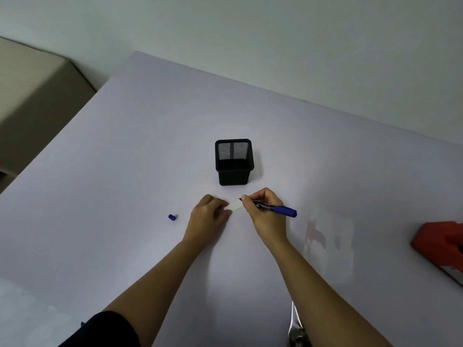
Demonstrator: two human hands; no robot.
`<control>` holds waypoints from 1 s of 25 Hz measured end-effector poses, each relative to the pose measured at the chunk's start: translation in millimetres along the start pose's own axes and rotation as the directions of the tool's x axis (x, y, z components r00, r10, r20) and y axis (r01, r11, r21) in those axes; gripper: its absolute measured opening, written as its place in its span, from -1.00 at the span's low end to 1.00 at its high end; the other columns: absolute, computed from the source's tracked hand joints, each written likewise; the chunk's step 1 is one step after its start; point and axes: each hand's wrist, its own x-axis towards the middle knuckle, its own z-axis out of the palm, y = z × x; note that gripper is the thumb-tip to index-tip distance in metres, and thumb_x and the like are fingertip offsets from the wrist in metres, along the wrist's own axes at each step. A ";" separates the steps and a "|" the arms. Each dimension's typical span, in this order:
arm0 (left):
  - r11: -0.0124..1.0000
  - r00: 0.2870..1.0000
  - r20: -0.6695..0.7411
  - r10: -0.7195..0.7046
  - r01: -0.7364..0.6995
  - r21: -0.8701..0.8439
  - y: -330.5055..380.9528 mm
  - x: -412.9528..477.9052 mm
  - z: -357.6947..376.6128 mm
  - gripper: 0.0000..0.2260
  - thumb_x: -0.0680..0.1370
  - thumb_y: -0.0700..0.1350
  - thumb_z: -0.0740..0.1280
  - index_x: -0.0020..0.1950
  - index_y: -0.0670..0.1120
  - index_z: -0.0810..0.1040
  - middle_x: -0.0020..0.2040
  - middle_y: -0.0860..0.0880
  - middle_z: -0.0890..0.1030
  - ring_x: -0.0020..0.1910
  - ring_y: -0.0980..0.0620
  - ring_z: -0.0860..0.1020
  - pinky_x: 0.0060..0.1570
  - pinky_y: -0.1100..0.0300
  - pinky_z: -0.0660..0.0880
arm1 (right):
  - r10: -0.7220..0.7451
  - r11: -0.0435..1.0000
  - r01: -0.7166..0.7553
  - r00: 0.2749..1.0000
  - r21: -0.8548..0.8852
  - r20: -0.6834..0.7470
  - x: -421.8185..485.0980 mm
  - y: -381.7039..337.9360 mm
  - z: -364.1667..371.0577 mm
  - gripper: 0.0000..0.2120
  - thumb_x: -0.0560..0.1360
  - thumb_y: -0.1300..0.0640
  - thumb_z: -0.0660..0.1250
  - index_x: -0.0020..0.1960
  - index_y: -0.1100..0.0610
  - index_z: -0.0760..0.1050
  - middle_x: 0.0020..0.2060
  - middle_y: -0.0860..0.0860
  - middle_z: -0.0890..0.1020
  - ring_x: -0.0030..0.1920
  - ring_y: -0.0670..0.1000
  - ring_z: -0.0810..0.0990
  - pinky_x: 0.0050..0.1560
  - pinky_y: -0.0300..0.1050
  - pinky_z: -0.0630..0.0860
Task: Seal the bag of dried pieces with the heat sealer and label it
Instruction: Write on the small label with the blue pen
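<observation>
- Head view: a person's left hand (210,214) is holding down the left end of a small white label (233,205) on the table (125,159) with curled fingers, while the right hand (265,211) is gripping an uncapped blue pen (275,209), its tip meeting the label's right end
- The label is lying between the two hands, its long side running left to right
- The clear bag (328,246) is lying flat to the right, apart from the hands and nearer the right one, faint reddish pieces showing inside
- The red heat sealer (441,244) is sitting beyond it, partly out of frame
- Showing: one label, one pen, one cap (171,217) lying left of the left hand, one black mesh pot (234,169) standing just behind the hands, one bag, one sealer
</observation>
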 end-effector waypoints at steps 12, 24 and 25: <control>0.998 0.995 0.081 0.051 -0.052 0.018 -7.7 10.1 -12.4 -0.78 0.50 -0.14 0.38 0.13 -0.12 0.62 -0.04 -0.07 0.59 -0.19 0.12 0.43 -0.20 0.56 0.27 | 0.053 0.998 -0.055 0.996 0.027 0.072 10.2 0.1 1.9 -0.80 0.43 0.14 0.41 -0.29 0.17 0.45 -0.43 0.03 0.61 -0.43 -0.13 0.60 -0.32 -0.27 0.54; 0.985 0.985 0.000 0.175 -0.175 -0.001 -21.7 5.0 -4.4 -0.81 0.48 -0.12 0.41 0.07 -0.09 0.64 -0.12 0.04 0.54 -0.27 0.19 0.46 -0.17 0.54 0.37 | -0.195 0.960 0.226 0.963 0.165 -0.187 8.8 30.7 33.8 -0.78 0.43 0.18 0.42 -0.30 0.14 0.40 -0.38 -0.01 0.60 -0.36 -0.05 0.60 -0.31 -0.25 0.56; 0.983 0.983 -0.003 0.181 -0.181 -0.001 -21.9 4.2 -3.7 -0.81 0.48 -0.13 0.41 0.07 -0.10 0.64 -0.11 0.02 0.56 -0.26 0.18 0.47 -0.17 0.54 0.37 | -0.245 0.955 0.271 0.950 0.122 -0.193 8.2 32.7 35.4 -0.77 0.43 0.18 0.42 -0.30 0.15 0.39 -0.39 -0.01 0.58 -0.37 -0.02 0.57 -0.34 -0.25 0.54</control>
